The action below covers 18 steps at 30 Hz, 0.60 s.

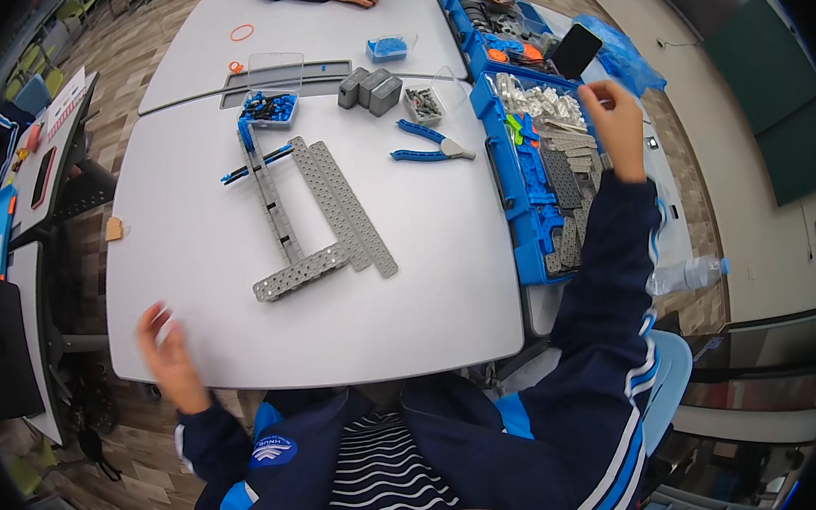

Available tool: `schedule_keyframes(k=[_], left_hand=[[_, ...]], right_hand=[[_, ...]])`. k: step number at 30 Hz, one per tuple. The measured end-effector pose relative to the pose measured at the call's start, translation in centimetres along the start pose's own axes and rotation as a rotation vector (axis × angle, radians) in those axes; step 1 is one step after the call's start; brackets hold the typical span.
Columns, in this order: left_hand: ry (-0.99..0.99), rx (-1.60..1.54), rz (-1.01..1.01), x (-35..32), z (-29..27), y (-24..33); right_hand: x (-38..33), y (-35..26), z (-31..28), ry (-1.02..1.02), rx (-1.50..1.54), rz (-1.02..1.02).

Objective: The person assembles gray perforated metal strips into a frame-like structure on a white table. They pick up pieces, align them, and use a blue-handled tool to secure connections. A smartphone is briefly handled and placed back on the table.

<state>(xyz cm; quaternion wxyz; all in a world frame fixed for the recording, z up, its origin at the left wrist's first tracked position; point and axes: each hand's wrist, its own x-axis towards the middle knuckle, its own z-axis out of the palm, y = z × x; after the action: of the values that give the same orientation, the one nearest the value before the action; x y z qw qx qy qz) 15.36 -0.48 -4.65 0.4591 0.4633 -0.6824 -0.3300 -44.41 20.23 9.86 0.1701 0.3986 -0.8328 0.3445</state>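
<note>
- Head view: your right hand (616, 118) reaches over the blue parts tray (535, 229), fingers curled above the white pieces (538, 100); whether they pinch anything, you cannot tell.
- Your left hand (166, 346), blurred, rests at the white table (425, 285) near edge; grip unclear.
- Grey perforated beams (320, 219) lie mid-table; blue pliers (431, 144) beside the tray.

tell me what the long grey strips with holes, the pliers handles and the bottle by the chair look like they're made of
Grey perforated strips: most likely moulded plastic, matte and evenly grey with no metallic glint, though painted metal can't be ruled out.
Pliers: blue handles look like a rubbery or plastic coating, smooth and uniform; the pale jaws look like bare metal.
Bottle: clear thin plastic, see-through with a soft sheen.
</note>
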Motion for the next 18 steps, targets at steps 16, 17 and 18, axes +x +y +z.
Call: schedule_keyframes(k=[16,17,18], left_hand=[[-0.411,0.232,0.204,-0.7,11.4,5.7],[-0.416,0.225,0.198,-0.6,11.6,5.7],[-0.415,0.217,0.192,-0.5,11.8,5.8]], right_hand=[[13.1,29.4,13.4,0.152,-0.203,0.547],[13.0,28.8,13.3,0.185,-0.214,0.584],[12.9,28.3,13.1,0.175,-0.220,0.562]])
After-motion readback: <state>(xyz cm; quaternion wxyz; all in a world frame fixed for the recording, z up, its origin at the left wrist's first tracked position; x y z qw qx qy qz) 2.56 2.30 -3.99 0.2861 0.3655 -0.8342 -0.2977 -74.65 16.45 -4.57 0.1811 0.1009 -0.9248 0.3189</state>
